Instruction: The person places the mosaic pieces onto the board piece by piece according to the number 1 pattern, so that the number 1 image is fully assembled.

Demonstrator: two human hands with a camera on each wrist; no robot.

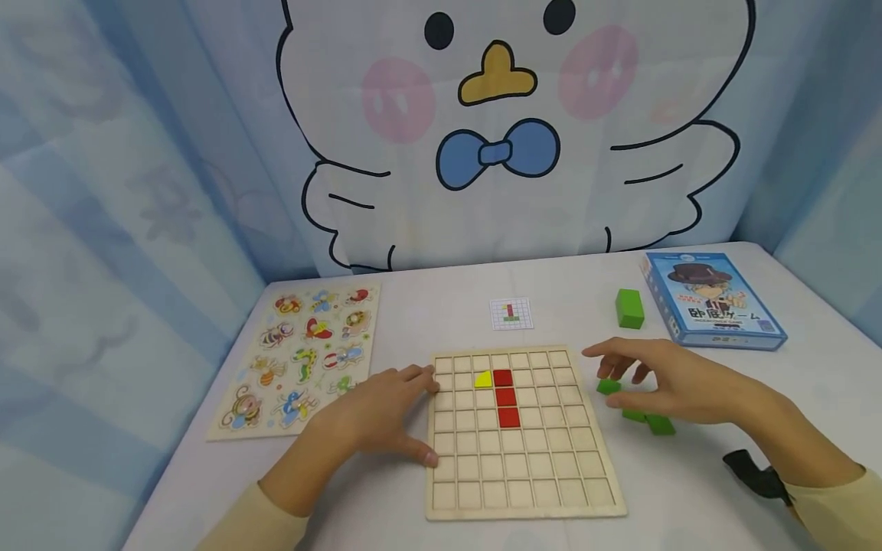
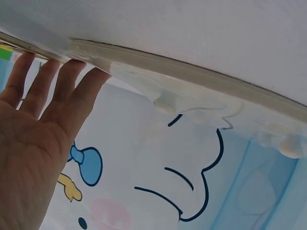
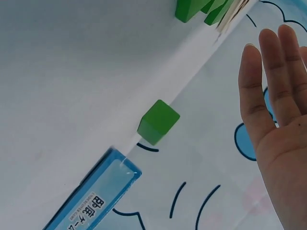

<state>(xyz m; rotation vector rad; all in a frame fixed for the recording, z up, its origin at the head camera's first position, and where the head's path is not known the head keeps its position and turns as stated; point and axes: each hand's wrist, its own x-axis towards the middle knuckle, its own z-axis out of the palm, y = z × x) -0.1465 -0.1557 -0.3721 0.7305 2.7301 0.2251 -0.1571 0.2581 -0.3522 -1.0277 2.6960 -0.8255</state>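
Observation:
My left hand (image 1: 379, 417) touches the left edge of a wooden grid board (image 1: 468, 495), thumb and fingers spread along it. Three red squares (image 1: 506, 396) form a column in the board's upper cells. A yellow piece with a curved side (image 1: 484, 379) lies left of the top red one. Over the table right of the board hovers my right hand (image 1: 689, 386), holding nothing; its fingers look extended in the right wrist view. Just below it are several green blocks (image 1: 660, 425), partly hidden by the hand.
Behind the board lies a small pattern card (image 1: 511, 314). A taller green block (image 1: 630, 308) stands near a blue game box (image 1: 717, 298) at the back right. To the left is a picture board (image 1: 303, 363). A black object (image 1: 751, 474) lies by my right wrist.

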